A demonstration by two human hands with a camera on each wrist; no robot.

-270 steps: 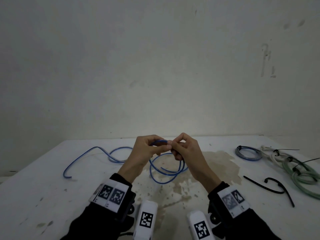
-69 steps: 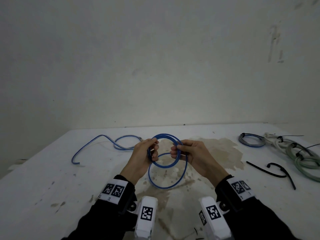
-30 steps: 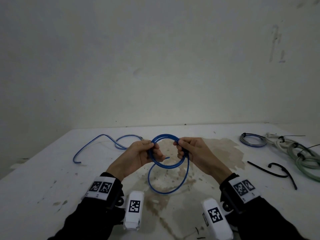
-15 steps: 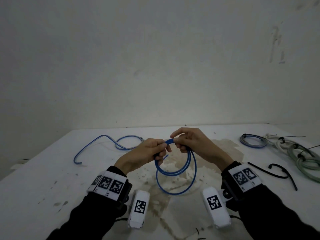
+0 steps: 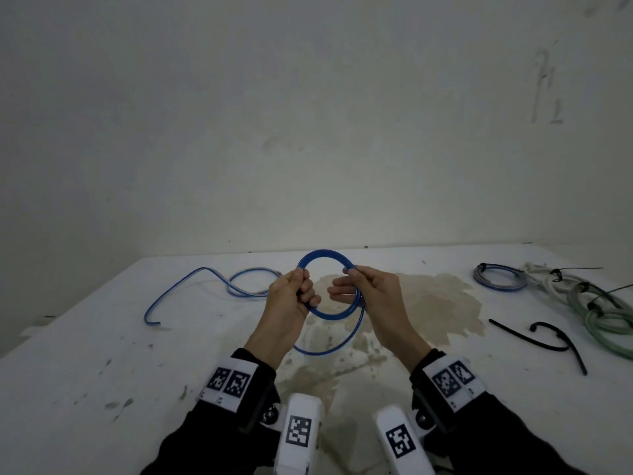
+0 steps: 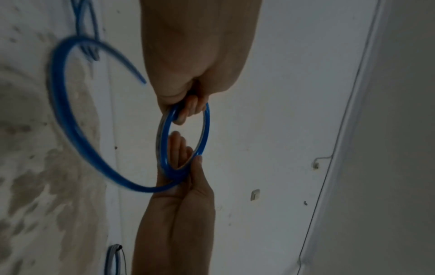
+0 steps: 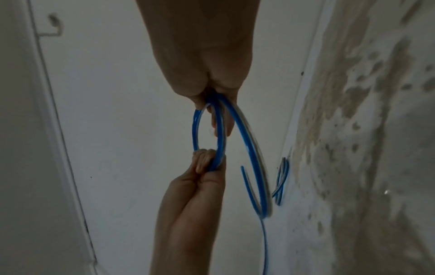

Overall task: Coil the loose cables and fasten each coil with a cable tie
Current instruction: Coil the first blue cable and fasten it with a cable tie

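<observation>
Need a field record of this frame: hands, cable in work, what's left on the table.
left hand: grips the left side of the blue cable coil
right hand: pinches the coil's right side
coil state: several loops held above the table, one larger loop hanging lower, no tie on it
loose blue cable: uncoiled, on the table to the left
tied coils: far right, already fastened
spare black cable ties: on the table, right of the hands
</observation>
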